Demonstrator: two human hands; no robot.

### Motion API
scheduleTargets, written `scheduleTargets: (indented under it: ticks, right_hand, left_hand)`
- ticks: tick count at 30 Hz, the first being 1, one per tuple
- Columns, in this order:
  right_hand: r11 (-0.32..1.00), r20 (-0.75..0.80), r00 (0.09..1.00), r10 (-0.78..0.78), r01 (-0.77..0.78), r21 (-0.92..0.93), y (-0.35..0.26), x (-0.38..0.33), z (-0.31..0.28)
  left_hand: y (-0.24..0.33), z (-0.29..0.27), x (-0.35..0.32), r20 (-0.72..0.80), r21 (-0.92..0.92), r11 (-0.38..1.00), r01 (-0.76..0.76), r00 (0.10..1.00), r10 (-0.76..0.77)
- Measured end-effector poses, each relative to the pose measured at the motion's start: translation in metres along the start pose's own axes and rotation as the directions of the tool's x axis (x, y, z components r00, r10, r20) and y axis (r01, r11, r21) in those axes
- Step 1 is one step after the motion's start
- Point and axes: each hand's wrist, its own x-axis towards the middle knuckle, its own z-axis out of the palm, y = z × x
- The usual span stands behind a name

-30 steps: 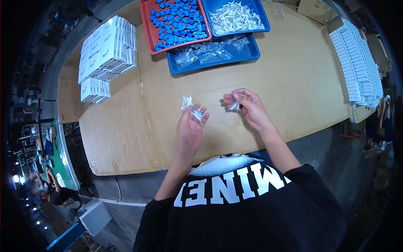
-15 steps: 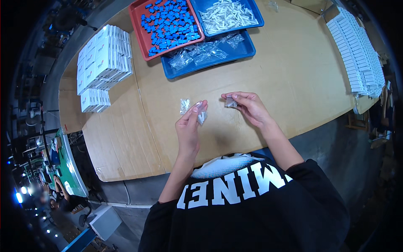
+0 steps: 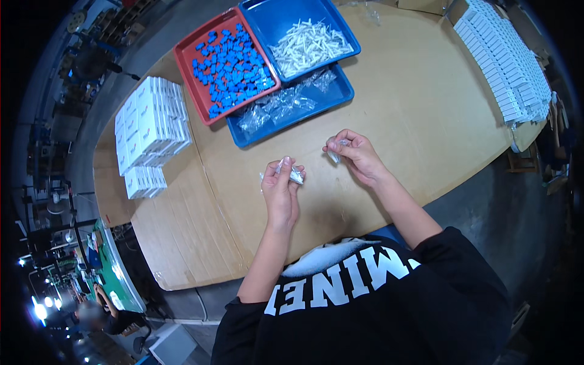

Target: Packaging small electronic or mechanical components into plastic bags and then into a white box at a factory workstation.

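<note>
While both hands are working low over the cardboard-covered table (image 3: 389, 115), each is holding its own small packet, and the two packets are staying well apart. The left hand (image 3: 281, 193) is pinching a clear bag (image 3: 296, 176) between the thumb, lying on top, and the fingers beneath. White contents are showing through the plastic; the bag's long axis is running slantwise, its free end pointing to the lower right, toward the wearer's body. A scrap of clear plastic (image 3: 262, 177) is peeking out just left of this hand; its full shape is being hidden.

The right hand (image 3: 360, 159) is pinching a second bag (image 3: 333, 156) between thumb and forefinger, the other fingers curling in. This bag is hanging from the fingertips, its long axis tilting slightly, the lower end pointing toward the wearer and a little rightward. Its contents are blurring too much to tell.

Beyond the hands, a red tray (image 3: 191, 79) is holding blue pieces (image 3: 234, 70), a blue tray (image 3: 267, 24) is holding white sticks (image 3: 310, 47), and a lower blue tray (image 3: 292, 120) is holding clear bags (image 3: 283, 103). White boxes are standing stacked at the left (image 3: 149, 125) and right (image 3: 502, 64).
</note>
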Motion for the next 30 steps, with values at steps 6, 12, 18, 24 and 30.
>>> scheduleTargets:
  ticks: [6, 12, 18, 24, 30]
  right_hand:
    - [0.953, 0.053, 0.976, -0.210, 0.216, -0.213, -0.094, 0.071, -0.011]
    - [0.734, -0.016, 0.986, -0.166, 0.113, -0.670, -0.205, 0.186, 0.008]
    - [0.240, 0.040, 0.990, -0.137, 0.072, -0.968, -0.273, 0.260, -0.023]
    - [-0.160, 0.239, 0.895, -0.377, 0.191, -0.968, -0.266, 0.276, 0.028]
    - [-0.177, 0.331, 0.874, -0.357, 0.285, -0.942, -0.271, 0.269, 0.014]
  left_hand:
    - [0.028, 0.076, 0.047, 0.101, 0.161, 0.987, 0.001, 0.995, -0.018]
    - [0.082, 0.149, 0.183, 0.087, 0.467, 0.883, 0.058, 0.990, -0.111]
    - [0.109, 0.226, 0.294, 0.426, 0.895, 0.084, -0.438, 0.895, 0.133]
    - [0.144, 0.227, 0.308, 0.619, 0.770, -0.287, -0.569, 0.776, 0.122]
    - [0.138, 0.236, 0.318, 0.683, 0.649, -0.466, -0.602, 0.731, 0.007]
